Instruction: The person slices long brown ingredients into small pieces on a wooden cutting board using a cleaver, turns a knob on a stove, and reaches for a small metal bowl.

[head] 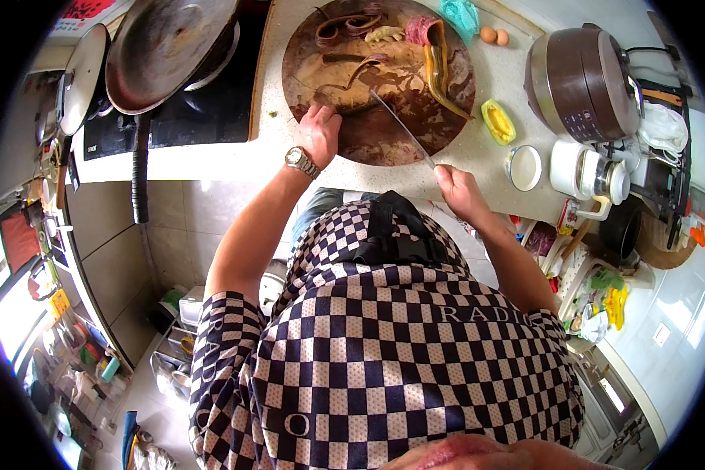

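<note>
A round wooden chopping board (388,144), stained dark and wet, lies on the speckled counter. My left hand (320,132) presses down at its front left edge, fingers on the end of a dark, slender strip, perhaps eel (358,109). In my right hand (459,188) is the handle of a knife (405,128), its thin blade pointing up and left, the tip near that strip. Farther back on the board are long dark strips of flesh (352,22), a piece of ginger root (385,34), and a reddish coil (420,29) beside a long yellow-brown eel-like piece (437,73).
To the left, a large pan (170,53) rests on the black cooktop (211,120), its handle jutting over the counter's front. Right of the board are two eggs (495,36), a teal plastic bag (461,17), a hollowed green gourd half (498,122), a bowl (524,168) and a brown electric cooker (584,82).
</note>
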